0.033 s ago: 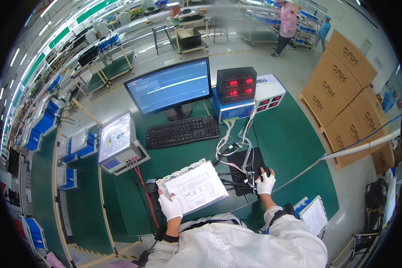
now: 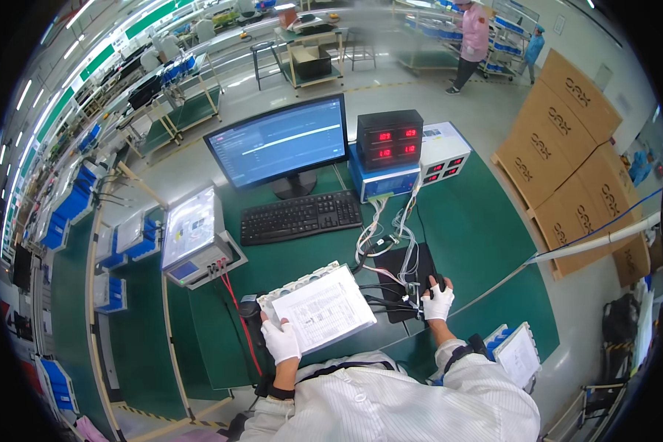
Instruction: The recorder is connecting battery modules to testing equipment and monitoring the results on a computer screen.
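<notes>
My left hand (image 2: 281, 342), in a white glove with bare fingertips, grips the left edge of a flat, pale-edged module with its thumb on top. A printed sheet of paper (image 2: 324, 309) covers most of the module, and the pale notched rim (image 2: 302, 278) shows along the far side. My right hand (image 2: 438, 302), gloved the same way, rests closed over a dark computer mouse (image 2: 434, 283) at the right edge of a black mouse pad (image 2: 398, 259). Black and grey cables (image 2: 385, 293) run across the pad to the module's right side.
Beyond the module are a keyboard (image 2: 300, 216), a lit monitor (image 2: 280, 144) and a black box with red digits (image 2: 390, 140). A bench instrument (image 2: 194, 234) with red leads stands left. Another paper-topped module (image 2: 518, 357) sits by my right elbow. Cardboard boxes (image 2: 560, 140) stand at right.
</notes>
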Motion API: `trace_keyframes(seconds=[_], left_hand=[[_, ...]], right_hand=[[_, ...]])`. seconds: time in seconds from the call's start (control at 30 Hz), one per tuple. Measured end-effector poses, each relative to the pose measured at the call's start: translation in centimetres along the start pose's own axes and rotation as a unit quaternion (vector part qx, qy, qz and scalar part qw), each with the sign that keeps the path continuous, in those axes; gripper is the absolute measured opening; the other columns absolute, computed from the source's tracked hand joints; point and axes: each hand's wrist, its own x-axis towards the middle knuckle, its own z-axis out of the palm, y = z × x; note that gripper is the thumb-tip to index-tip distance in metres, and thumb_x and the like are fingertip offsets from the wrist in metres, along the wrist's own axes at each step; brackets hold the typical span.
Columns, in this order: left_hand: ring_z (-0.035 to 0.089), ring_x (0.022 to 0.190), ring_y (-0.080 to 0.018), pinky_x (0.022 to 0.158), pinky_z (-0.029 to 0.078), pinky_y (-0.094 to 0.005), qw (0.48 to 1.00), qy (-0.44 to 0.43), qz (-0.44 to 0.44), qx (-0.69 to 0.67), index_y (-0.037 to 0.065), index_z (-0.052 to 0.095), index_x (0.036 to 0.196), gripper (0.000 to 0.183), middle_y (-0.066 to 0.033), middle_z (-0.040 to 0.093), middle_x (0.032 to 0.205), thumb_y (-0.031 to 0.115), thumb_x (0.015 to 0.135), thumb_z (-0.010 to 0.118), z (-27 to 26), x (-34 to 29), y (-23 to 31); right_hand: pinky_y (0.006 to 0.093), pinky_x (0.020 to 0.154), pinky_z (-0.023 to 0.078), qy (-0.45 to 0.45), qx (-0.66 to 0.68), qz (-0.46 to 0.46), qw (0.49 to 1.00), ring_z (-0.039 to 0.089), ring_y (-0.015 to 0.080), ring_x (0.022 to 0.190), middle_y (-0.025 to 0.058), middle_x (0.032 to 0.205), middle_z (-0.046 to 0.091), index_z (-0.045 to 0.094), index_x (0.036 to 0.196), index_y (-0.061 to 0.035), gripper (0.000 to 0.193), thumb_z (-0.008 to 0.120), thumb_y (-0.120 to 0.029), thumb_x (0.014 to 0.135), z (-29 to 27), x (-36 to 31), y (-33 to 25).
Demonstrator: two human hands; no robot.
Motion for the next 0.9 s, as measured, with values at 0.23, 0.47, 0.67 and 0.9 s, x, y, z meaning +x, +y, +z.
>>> trace_keyframes(seconds=[0.23, 0.47, 0.67, 0.9], left_hand=[[0.055, 0.105, -0.0431, 0.09, 0.045, -0.0438, 1.0, -0.002, -0.005, -0.004, -0.004, 0.035, 0.138, 0.06, -0.0286, 0.051, 0.12, 0.014, 0.085, 0.059, -0.1, -0.1, 0.2], [0.052, 0.11, -0.0422, 0.094, 0.042, -0.0433, 1.0, -0.014, -0.007, 0.011, -0.005, 0.034, 0.138, 0.059, -0.0297, 0.049, 0.123, 0.014, 0.088, 0.057, 0.2, -0.1, -0.2], [0.044, 0.123, -0.0365, 0.103, 0.034, -0.0387, 0.995, -0.025, -0.022, -0.091, -0.005, 0.032, 0.141, 0.058, -0.0253, 0.043, 0.136, 0.017, 0.092, 0.052, 0.9, 0.0, -0.6], [0.046, 0.121, -0.0338, 0.103, 0.034, -0.0374, 0.999, -0.031, -0.027, -0.036, -0.002, 0.032, 0.142, 0.058, -0.0198, 0.044, 0.136, 0.016, 0.091, 0.053, 0.7, 0.1, -0.7]], right_hand=[[0.0476, 0.089, 0.045, -0.013, -0.01, 0.004, 1.0, 0.052, 0.0397, 0.105, 0.0185, 0.127, 0.047, 0.063, 0.117, -0.0222, 0.049, 0.068, -0.013, 0.069, 0.1, -0.2, 0.5], [0.045, 0.097, 0.038, 0.122, 0.007, 0.091, 0.988, 0.048, 0.0373, 0.112, 0.0192, 0.124, 0.049, 0.057, 0.124, -0.0085, 0.049, 0.068, -0.019, 0.077, 0.3, 2.8, -1.6], [0.035, 0.075, 0.049, 0.018, 0.528, 0.444, 0.724, 0.057, 0.0241, 0.092, 0.0138, 0.105, 0.058, 0.059, 0.11, -0.0069, 0.027, 0.06, -0.014, 0.085, 5.4, 12.7, -6.8], [0.0492, 0.071, 0.052, -0.126, 0.728, 0.647, 0.189, 0.059, 0.0347, 0.081, 0.0195, 0.103, 0.054, 0.045, 0.107, -0.0032, 0.023, 0.041, -0.025, 0.099, 9.0, 16.9, -13.4]])
